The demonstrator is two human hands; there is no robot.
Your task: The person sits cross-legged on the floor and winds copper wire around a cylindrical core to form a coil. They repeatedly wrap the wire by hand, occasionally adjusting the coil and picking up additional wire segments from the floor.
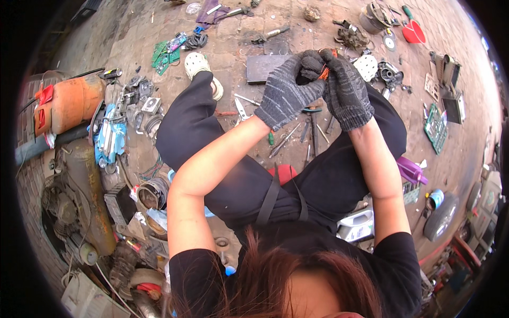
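Note:
Both my hands wear dark grey knit gloves and meet in front of me, above the ground between my feet. My left hand point(289, 90) is closed, its fingertips at a small bundle of orange, copper-coloured wire point(324, 73). Pressed against the same bundle from the other side, my right hand point(347, 95) is closed too. The gloves cover most of the bundle; strands show between them and at the top. Just left of the hands, a flat dark metal block point(263, 69) lies on the ground. Below them are scissors point(241, 111) and several hand tools.
Green circuit boards point(165, 55) lie at the far left. An orange gas cylinder point(74, 103) is at the left, above piled metal scrap. A red scoop point(413, 33) lies far right. Nearer on the right are a purple plastic piece point(411, 170), a white jug point(356, 225) and a small tyre point(441, 217).

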